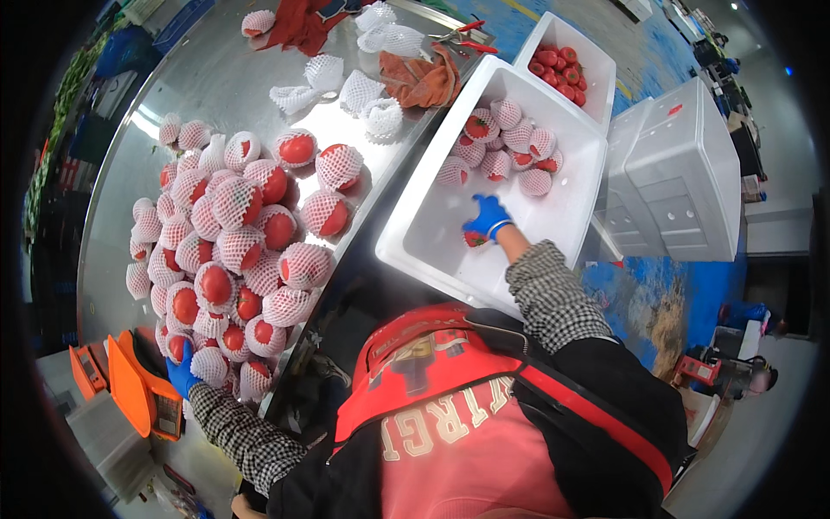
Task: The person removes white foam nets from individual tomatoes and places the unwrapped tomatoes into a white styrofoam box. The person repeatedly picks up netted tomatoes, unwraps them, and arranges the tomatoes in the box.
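My left hand (182, 374), in a blue glove, cups the near end of a tomato (176, 347) in a foam net. This tomato sits at the lower left of a large heap of netted tomatoes (227, 250) on the steel table (107, 259). Inside the near white foam box (415, 227), my blue-gloved right hand (487, 218) is palm down over a tomato (475, 239), which its fingers partly hide. Its green calyx shows below the hand. Several netted tomatoes (506, 144) lie together at the box's far end.
Loose foam nets (360, 91), an orange cloth (421, 76) and red-handled pliers (468, 37) lie towards the table's far edge. Another foam box (600, 84) holds bare tomatoes (561, 71). White foam boxes (674, 175) stand at right. An orange scale (133, 379) is left of my left hand.
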